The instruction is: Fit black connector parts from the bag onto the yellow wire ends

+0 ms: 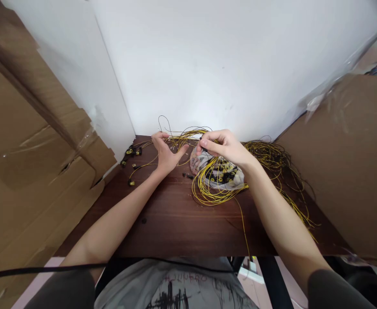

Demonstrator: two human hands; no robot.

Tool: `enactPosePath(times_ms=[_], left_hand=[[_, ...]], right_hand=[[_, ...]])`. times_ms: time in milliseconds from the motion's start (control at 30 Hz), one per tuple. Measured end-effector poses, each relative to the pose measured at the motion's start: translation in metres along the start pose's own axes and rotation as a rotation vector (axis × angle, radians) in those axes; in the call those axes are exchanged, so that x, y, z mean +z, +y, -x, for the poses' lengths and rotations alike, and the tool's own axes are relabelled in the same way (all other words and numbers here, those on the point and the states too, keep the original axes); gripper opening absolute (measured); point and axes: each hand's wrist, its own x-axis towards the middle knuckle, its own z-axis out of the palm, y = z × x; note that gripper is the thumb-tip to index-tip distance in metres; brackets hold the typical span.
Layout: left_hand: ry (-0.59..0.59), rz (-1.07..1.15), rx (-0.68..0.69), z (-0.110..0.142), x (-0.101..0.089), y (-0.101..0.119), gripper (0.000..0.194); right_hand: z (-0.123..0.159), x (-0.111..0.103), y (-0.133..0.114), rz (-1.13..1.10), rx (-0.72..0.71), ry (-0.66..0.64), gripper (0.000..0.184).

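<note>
My left hand is raised over the back of the dark wooden table, thumb and fingers spread apart with nothing seen between them. My right hand pinches a small black piece between thumb and fingertips; its exact kind is too small to make out. Below that hand lies a clear plastic bag with many black and yellow parts in it. Yellow wires loop around the bag's front. Small black and yellow components on wire ends lie left of my left hand.
A big tangle of yellow and black wires lies at the back right. Cardboard walls stand left and right, with a white panel behind. One yellow wire hangs over the table's front edge. A black cord crosses before my body.
</note>
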Motion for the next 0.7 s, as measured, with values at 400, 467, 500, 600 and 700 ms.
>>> enactPosePath(times_ms=[400,467,500,600,700], left_hand=[[-0.239,-0.063,0.164,-0.013,-0.013,0.054,0.078],[-0.376,0.006,0.197,-0.02,-0.013,0.066,0.057],[-0.452,0.056,0.2,-0.024,-0.012,0.07,0.04],[-0.618,0.202,0.119,-0.034,-0.013,0.072,0.013],[-0.709,0.26,0.056,-0.043,-0.02,0.066,0.012]], right_hand=[[0.002,-0.006,0.001,-0.064,-0.024,-0.08,0.027],[0.002,-0.005,0.0,-0.066,-0.027,-0.139,0.027],[0.002,-0.004,-0.001,-0.066,-0.024,-0.159,0.027],[0.003,-0.007,-0.004,-0.066,0.007,-0.166,0.028],[0.005,-0.016,-0.004,-0.058,0.049,-0.124,0.029]])
